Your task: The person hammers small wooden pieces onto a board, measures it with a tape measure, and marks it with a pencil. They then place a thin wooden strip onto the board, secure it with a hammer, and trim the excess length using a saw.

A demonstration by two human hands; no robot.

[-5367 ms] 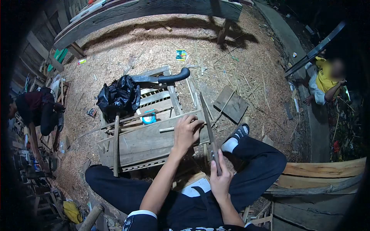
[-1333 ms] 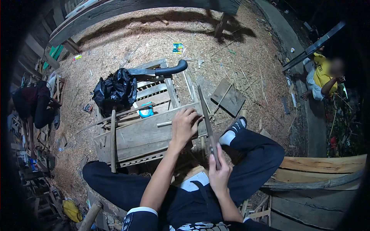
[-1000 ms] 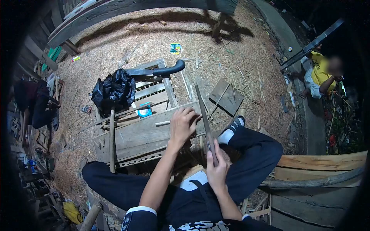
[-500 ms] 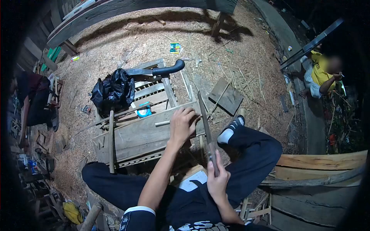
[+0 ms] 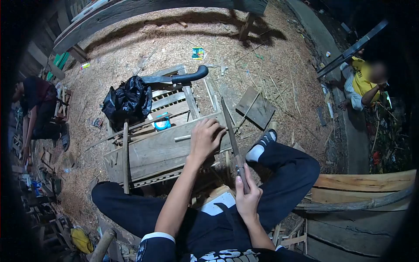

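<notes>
My left hand (image 5: 204, 140) is closed over a short, thin wooden stick (image 5: 182, 138), pressed against the top of a low wooden crate bench (image 5: 157, 157). The stick's pale end pokes out to the left of the hand; the rest is hidden under the fingers. In my right hand (image 5: 248, 196) is the handle of a long knife (image 5: 231, 131), its narrow blade pointing away from me past the bench's right edge, close beside my left fingertips. Whether the blade touches the stick cannot be made out.
On the bench lie a blue tape measure (image 5: 162, 122), a black plastic bag (image 5: 127, 101) and a black-handled saw or blade (image 5: 190, 75). A square board (image 5: 255, 108) lies on the shavings. Planks (image 5: 362, 183) stand at right. One person (image 5: 41, 105) bends at left; another (image 5: 366, 83) sits at right.
The knife has tilted slightly, with its blade shifted a little up and left. My left hand has barely moved. The person at left now leans with an arm reaching down.
</notes>
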